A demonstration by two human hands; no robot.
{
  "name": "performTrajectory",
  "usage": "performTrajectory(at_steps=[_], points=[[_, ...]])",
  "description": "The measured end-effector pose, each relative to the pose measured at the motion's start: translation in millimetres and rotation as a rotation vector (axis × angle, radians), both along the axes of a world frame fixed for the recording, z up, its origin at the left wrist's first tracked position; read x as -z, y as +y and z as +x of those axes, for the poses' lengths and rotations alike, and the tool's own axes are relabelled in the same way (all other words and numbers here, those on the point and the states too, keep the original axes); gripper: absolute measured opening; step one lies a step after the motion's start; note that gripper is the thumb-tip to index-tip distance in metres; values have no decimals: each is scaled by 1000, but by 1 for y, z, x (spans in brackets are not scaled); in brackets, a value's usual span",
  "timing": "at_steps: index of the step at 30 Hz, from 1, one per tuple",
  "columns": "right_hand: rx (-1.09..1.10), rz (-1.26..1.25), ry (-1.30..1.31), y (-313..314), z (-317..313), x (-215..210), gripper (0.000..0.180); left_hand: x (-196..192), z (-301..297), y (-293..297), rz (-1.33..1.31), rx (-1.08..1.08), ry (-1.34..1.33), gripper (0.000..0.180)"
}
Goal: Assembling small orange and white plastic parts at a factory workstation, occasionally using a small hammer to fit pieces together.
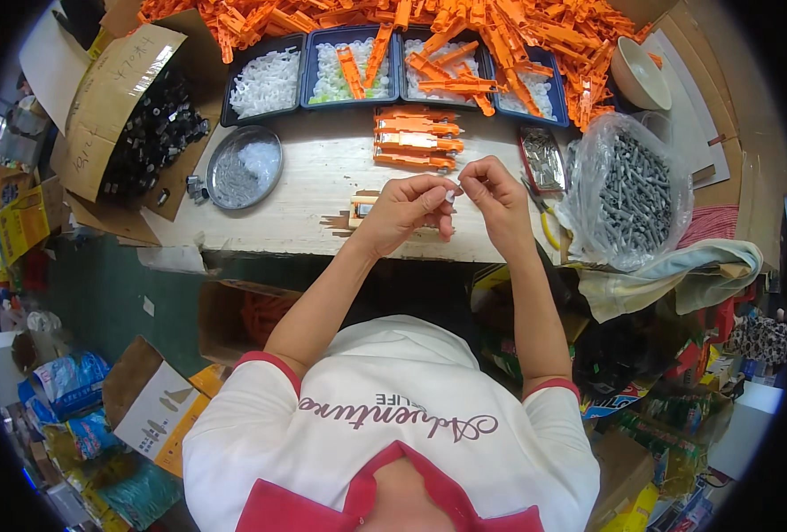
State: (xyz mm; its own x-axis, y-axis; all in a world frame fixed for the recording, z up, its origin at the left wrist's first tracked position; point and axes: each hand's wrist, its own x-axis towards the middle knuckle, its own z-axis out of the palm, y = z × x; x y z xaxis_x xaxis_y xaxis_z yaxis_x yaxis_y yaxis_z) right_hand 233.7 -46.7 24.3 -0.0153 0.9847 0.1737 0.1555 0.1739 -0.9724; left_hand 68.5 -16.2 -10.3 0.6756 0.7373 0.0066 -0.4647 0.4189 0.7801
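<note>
My left hand (pixel 414 211) is closed in a pinch on a small white plastic part (pixel 449 196), above the front of the table. Close by on its right, my right hand (pixel 497 200) has thumb and forefinger pressed together beside that part; anything between these fingertips is too small to make out. Just beyond both hands lies a stack of orange plastic housings (pixel 418 140), side by side with metal pieces in them. Partly hidden behind my left wrist, a small pale block (pixel 361 209) rests on the table.
Blue bins (pixel 267 78) of white pieces line the back below heaped orange housings (pixel 553 35). A round metal tin (pixel 245 167) and a box of black parts (pixel 114 115) stand left. Right are a tin of pins (pixel 542 160), yellow-handled pliers (pixel 549 229) and bagged screws (pixel 635 191).
</note>
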Motion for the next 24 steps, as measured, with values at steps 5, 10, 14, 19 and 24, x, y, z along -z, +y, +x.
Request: performTrajectory(at_steps=[5, 10, 14, 19, 24], points=[[13, -2, -131, -2, -12, -4, 6, 2, -4, -4, -20, -59, 35, 22], [83, 195, -165, -5, -28, 12, 7, 10, -8, -8, -124, -169, -21, 21], [149, 287, -253, -7, -31, 20, 13, 14, -14, -8, -195, -220, -72, 22], [140, 401, -492, -8, -37, 16, 15, 18, -18, -10, -222, -278, -61, 23], [168, 572, -623, -2, -48, 18, 13, 20, -18, -14, -182, -326, -66, 23]])
